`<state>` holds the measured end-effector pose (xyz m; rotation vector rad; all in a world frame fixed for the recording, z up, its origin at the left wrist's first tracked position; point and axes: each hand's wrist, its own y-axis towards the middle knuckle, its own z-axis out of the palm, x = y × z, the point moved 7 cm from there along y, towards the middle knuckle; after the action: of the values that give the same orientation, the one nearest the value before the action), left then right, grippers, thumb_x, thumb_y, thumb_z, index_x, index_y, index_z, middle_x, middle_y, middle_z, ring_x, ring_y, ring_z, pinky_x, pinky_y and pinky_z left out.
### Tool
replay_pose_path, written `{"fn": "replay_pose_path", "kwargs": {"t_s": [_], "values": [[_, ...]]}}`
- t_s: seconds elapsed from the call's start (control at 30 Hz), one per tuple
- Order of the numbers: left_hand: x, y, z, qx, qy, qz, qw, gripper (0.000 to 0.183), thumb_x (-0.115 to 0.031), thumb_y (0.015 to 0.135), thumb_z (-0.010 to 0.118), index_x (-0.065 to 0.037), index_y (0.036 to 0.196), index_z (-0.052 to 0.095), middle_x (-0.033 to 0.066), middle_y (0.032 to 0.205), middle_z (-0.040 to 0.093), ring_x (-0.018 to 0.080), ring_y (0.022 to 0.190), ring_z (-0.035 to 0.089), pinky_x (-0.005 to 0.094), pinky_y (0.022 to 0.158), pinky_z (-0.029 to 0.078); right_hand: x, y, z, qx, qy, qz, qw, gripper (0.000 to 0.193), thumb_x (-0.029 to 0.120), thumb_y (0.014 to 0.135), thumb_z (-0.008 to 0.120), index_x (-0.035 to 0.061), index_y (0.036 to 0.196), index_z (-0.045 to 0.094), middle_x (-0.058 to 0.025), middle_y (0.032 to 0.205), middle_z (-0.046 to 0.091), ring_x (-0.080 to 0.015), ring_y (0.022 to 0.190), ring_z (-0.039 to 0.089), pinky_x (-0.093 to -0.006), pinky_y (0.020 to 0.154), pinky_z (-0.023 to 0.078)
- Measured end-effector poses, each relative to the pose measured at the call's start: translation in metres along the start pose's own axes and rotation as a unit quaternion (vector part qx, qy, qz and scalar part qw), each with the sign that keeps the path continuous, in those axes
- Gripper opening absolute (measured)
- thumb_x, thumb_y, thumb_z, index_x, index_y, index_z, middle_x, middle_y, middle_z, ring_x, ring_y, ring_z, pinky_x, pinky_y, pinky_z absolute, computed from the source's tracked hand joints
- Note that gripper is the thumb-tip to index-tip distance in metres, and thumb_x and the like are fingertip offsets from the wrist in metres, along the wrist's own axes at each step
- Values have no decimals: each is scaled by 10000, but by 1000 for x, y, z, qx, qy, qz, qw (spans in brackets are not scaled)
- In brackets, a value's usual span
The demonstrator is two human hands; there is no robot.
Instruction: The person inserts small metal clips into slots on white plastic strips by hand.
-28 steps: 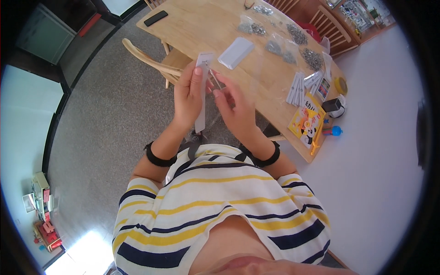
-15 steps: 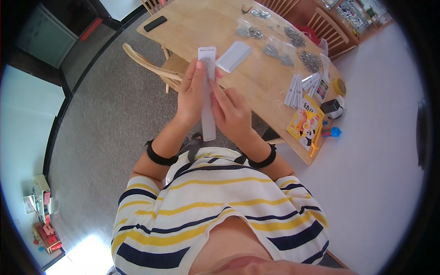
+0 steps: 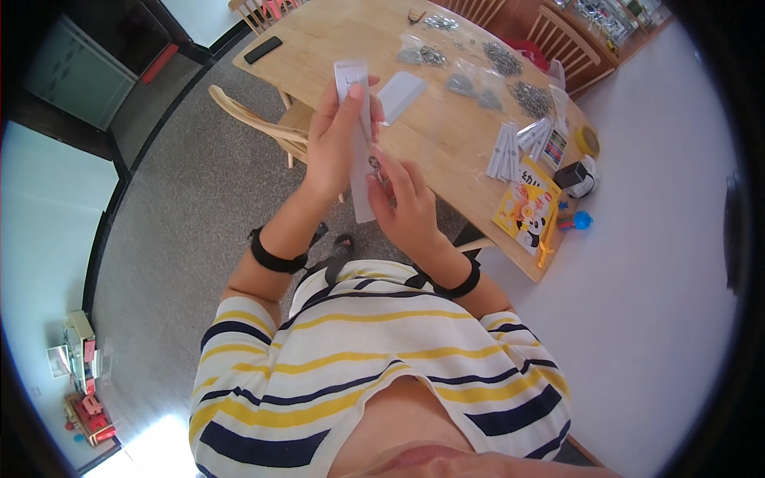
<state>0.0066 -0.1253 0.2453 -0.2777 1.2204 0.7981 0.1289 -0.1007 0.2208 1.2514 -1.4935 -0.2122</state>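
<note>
My left hand (image 3: 333, 143) is closed round the upper part of a long, narrow white card strip (image 3: 363, 195), its thumb pressed on the front. The strip is held almost upright in front of the table edge. Beside the strip's lower half, my right hand (image 3: 408, 201) pinches a small metal ring (image 3: 374, 162), perhaps with a clasp; its exact kind is too small to tell. Whether the ring is fastened to the strip, I cannot tell. On the table just beyond my hands lies a stack of white cards (image 3: 400, 97).
The wooden table (image 3: 343, 40) carries a black phone (image 3: 263, 49), piles of metal rings (image 3: 531, 99), clear bags of small parts (image 3: 460, 84), white packaged strips (image 3: 502, 151), yellow tape (image 3: 587, 140), a black box (image 3: 570, 174) and a yellow panda book (image 3: 526, 209). A wooden chair (image 3: 255, 119) stands left.
My left hand has raised the strip slightly and tilted its top leftward. My right hand has moved down the strip, and a metal ring now shows between its fingers.
</note>
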Motion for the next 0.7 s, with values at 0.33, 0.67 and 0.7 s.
{"fn": "replay_pose_path", "kwargs": {"t_s": [0.33,0.67,0.7], "values": [[-8,17,35,17,-39,40,998,309,-269,957,400,-14,1099,503,39,736,525,97,616,467,230,568,407,-8,-16,-41,-52,10,-23,998,351,-50,751,610,21,1092,570,-111,844,548,-227,669,564,-292,559,478],[2,21,77,43,-24,96,994,298,-202,946,427,8,1155,465,35,746,503,103,637,474,232,591,414,-21,-40,-81,-76,10,21,997,282,-41,753,641,14,1025,588,-107,838,549,-200,652,573,-272,564,481],[3,22,82,47,-40,96,993,296,-194,942,439,6,1159,463,33,746,505,101,634,474,230,591,416,-22,-42,-84,-79,7,23,997,282,-41,753,641,14,1025,588,-107,838,549,-200,652,573,-272,564,481]]}}
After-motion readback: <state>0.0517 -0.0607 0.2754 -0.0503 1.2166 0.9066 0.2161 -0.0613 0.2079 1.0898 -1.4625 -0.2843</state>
